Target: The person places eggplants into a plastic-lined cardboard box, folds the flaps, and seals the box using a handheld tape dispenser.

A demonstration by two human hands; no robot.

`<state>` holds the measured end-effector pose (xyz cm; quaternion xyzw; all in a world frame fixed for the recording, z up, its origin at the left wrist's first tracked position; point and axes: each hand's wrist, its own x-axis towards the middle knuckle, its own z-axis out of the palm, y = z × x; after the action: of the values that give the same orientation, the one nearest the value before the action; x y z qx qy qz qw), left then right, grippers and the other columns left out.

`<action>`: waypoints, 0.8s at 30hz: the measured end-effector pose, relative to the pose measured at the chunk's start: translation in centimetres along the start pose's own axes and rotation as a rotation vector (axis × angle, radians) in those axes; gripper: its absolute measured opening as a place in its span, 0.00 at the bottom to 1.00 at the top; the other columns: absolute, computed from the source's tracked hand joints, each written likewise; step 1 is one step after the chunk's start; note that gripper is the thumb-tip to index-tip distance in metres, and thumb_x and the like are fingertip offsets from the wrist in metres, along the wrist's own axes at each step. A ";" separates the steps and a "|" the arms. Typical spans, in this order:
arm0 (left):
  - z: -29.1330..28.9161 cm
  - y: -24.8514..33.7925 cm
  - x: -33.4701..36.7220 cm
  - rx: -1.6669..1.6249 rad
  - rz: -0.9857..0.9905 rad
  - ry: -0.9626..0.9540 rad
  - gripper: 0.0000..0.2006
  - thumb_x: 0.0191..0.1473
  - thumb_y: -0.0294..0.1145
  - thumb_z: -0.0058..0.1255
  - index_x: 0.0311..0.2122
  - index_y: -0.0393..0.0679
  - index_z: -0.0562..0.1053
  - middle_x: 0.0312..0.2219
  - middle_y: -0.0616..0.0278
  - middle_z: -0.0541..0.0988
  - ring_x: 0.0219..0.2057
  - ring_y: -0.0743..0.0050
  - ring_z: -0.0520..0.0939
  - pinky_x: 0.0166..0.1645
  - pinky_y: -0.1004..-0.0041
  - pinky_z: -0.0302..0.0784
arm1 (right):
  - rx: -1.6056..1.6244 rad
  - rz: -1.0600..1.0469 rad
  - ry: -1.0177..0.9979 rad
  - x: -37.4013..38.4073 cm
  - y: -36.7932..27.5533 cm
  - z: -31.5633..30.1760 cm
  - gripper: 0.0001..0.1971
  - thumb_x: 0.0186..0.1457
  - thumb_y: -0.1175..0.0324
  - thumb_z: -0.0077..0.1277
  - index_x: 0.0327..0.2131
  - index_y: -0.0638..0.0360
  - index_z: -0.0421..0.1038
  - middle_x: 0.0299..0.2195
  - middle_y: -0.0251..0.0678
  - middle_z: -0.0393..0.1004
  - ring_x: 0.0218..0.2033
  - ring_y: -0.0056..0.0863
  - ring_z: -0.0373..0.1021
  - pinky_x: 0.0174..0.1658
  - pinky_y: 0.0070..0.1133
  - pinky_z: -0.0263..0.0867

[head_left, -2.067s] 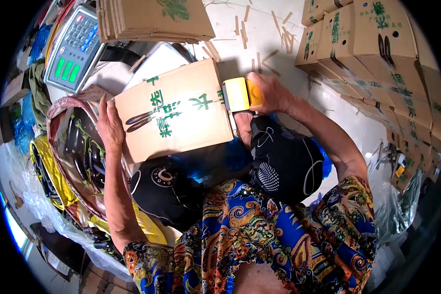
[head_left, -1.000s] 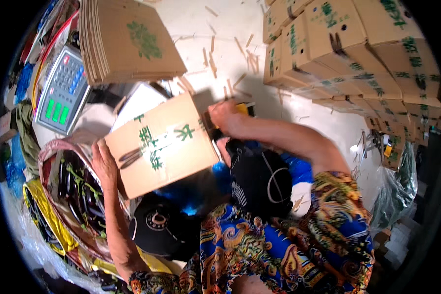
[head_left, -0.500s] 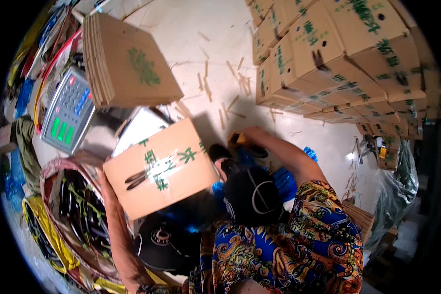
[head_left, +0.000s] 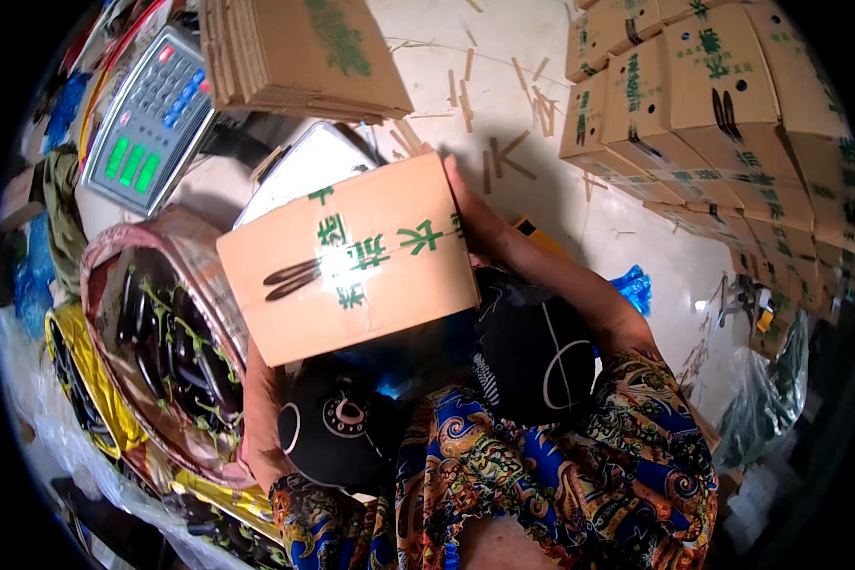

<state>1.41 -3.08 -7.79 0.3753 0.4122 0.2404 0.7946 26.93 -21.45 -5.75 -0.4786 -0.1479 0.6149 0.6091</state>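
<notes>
The closed tan cardboard box carries green printed characters and a dark brown long-vegetable drawing. The stacked tan cardboard boxes show the same green and dark marks. The grey weighing scale has glowing green displays, and the sleeves swirl in blue, orange and yellow.

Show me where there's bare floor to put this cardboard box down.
Pale floor lies bare between the brown cardboard box in both hands and the stacked printed cartons, strewn only with thin wooden slivers. To the left it is crowded: grey weighing scale, pile of flat cardboard, basket of dark aubergines.
</notes>
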 end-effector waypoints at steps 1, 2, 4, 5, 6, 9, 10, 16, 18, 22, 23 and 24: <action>0.8 -0.2 0.8 0.002 -0.016 -0.015 0.35 0.64 0.59 0.23 0.62 0.37 0.58 0.58 0.51 0.66 0.56 0.61 0.69 0.61 0.67 0.64 | -0.194 -0.131 0.033 -0.3 1.2 -0.4 0.31 0.68 0.48 0.23 0.65 0.60 0.44 0.62 0.41 0.51 0.62 0.30 0.51 0.64 0.26 0.47; 0.1 1.4 -0.2 0.014 0.001 0.017 0.35 0.64 0.59 0.23 0.62 0.37 0.58 0.57 0.51 0.66 0.56 0.61 0.69 0.60 0.67 0.64 | -0.270 -0.182 -0.008 0.5 2.0 0.8 0.31 0.68 0.48 0.23 0.64 0.60 0.44 0.62 0.41 0.52 0.62 0.30 0.51 0.64 0.26 0.47; 0.5 1.5 0.7 0.011 -0.015 -0.003 0.35 0.64 0.59 0.23 0.62 0.37 0.58 0.57 0.51 0.66 0.56 0.61 0.69 0.60 0.67 0.64 | -0.288 -0.179 -0.009 1.0 3.8 1.1 0.31 0.68 0.47 0.23 0.64 0.60 0.44 0.62 0.41 0.52 0.62 0.30 0.51 0.64 0.26 0.47; 2.5 -0.7 2.9 -0.014 -0.057 -0.072 0.35 0.64 0.59 0.23 0.62 0.37 0.58 0.57 0.51 0.66 0.56 0.61 0.69 0.60 0.67 0.65 | -0.300 -0.162 0.054 0.3 4.5 -0.8 0.31 0.68 0.47 0.24 0.64 0.61 0.45 0.62 0.41 0.52 0.62 0.30 0.51 0.64 0.26 0.47; 3.2 -0.7 3.3 -0.015 -0.069 -0.093 0.35 0.64 0.59 0.24 0.62 0.37 0.58 0.57 0.51 0.66 0.56 0.61 0.69 0.60 0.67 0.65 | -0.275 -0.147 0.067 0.2 4.7 -0.8 0.32 0.67 0.47 0.24 0.64 0.61 0.45 0.62 0.41 0.52 0.62 0.31 0.51 0.64 0.26 0.47; 5.4 -0.5 4.6 -0.022 -0.093 -0.148 0.35 0.64 0.59 0.24 0.62 0.37 0.58 0.57 0.51 0.66 0.56 0.61 0.69 0.60 0.67 0.65 | -0.187 -0.132 0.111 0.1 3.7 -2.0 0.32 0.67 0.47 0.24 0.64 0.61 0.46 0.62 0.41 0.53 0.62 0.31 0.51 0.64 0.26 0.47; 6.5 -0.7 5.4 -0.024 -0.105 -0.171 0.35 0.64 0.59 0.24 0.62 0.37 0.58 0.57 0.51 0.66 0.56 0.61 0.69 0.59 0.67 0.66 | -0.157 -0.134 0.134 -0.2 3.2 -2.7 0.32 0.67 0.46 0.25 0.64 0.61 0.46 0.62 0.41 0.53 0.62 0.31 0.51 0.64 0.26 0.47; 9.9 1.3 6.4 -0.064 -0.124 -0.242 0.35 0.64 0.59 0.25 0.62 0.37 0.59 0.56 0.51 0.67 0.55 0.61 0.70 0.59 0.67 0.67 | 0.025 -0.195 0.208 0.3 -1.4 -5.7 0.33 0.66 0.45 0.26 0.63 0.62 0.47 0.61 0.41 0.54 0.62 0.32 0.52 0.64 0.26 0.47; 11.0 2.2 6.5 -0.072 -0.128 -0.250 0.35 0.64 0.59 0.25 0.61 0.37 0.59 0.56 0.51 0.67 0.55 0.61 0.70 0.58 0.67 0.67 | 0.076 -0.230 0.210 0.8 -3.1 -6.6 0.33 0.66 0.45 0.26 0.63 0.63 0.48 0.61 0.41 0.55 0.62 0.32 0.52 0.64 0.26 0.47; 13.8 3.6 7.3 -0.111 -0.152 -0.278 0.35 0.64 0.59 0.25 0.61 0.37 0.59 0.56 0.51 0.67 0.54 0.62 0.71 0.58 0.67 0.68 | 0.158 -0.342 0.240 1.3 -7.3 -9.6 0.34 0.66 0.44 0.27 0.63 0.63 0.49 0.61 0.41 0.56 0.62 0.33 0.52 0.64 0.26 0.47; 14.9 4.1 7.6 -0.111 -0.158 -0.291 0.35 0.64 0.59 0.25 0.61 0.37 0.59 0.56 0.51 0.67 0.54 0.62 0.71 0.58 0.67 0.68 | 0.177 -0.385 0.246 1.3 -8.9 -10.6 0.34 0.66 0.44 0.27 0.63 0.63 0.49 0.61 0.41 0.56 0.62 0.33 0.52 0.64 0.26 0.47; 15.9 4.5 8.2 -0.107 -0.159 -0.290 0.35 0.64 0.59 0.26 0.61 0.37 0.60 0.56 0.51 0.67 0.54 0.62 0.71 0.58 0.67 0.68 | 0.186 -0.428 0.252 1.5 -10.3 -12.0 0.34 0.66 0.44 0.27 0.63 0.63 0.49 0.60 0.41 0.56 0.62 0.33 0.52 0.64 0.26 0.47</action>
<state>18.83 -1.06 -2.06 0.3294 0.3085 0.1418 0.8810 42.66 -22.70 -4.48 -0.4512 -0.1114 0.4186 0.7803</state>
